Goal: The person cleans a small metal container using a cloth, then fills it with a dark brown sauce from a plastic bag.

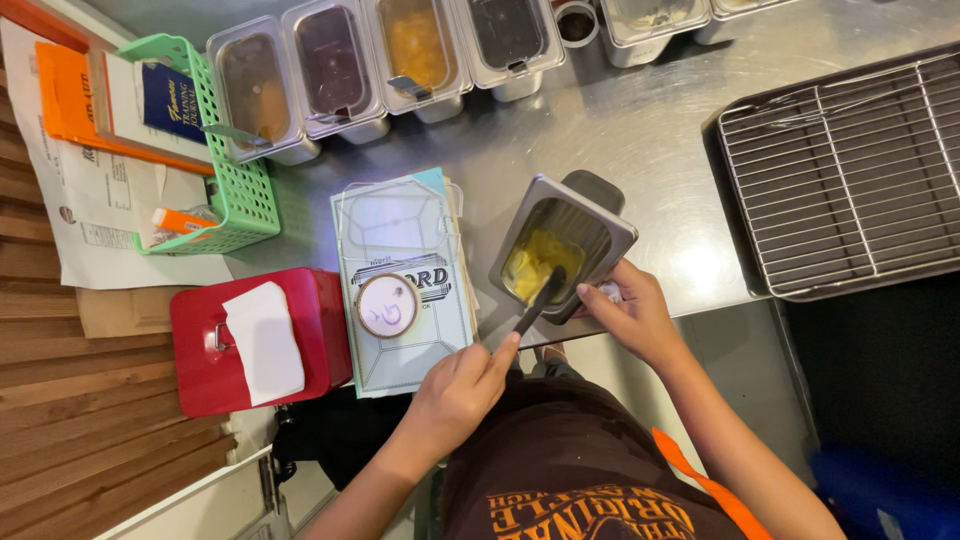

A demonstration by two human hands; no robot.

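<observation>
So, a tilted steel pan (563,243) with yellow stuff (535,268) inside is held at its near edge by the right hand (632,315), fingers wrapped shut on the rim, at the near edge of the steel counter (640,130). A dark spatula (537,303) is gripped in the closed left hand (460,385), tip dipped into the pan. A round lidded tub (387,305) sits on a booklet (405,285) just left, red box (260,340) further left.

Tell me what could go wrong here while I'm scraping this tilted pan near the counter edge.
1. The metal pan is tipped toward the counter edge, braced only by the right hand; the yellow food could slide out.
2. The left hand holds the dark utensil by its end, so a hard scrape might flick food onto the booklet alongside.
</observation>
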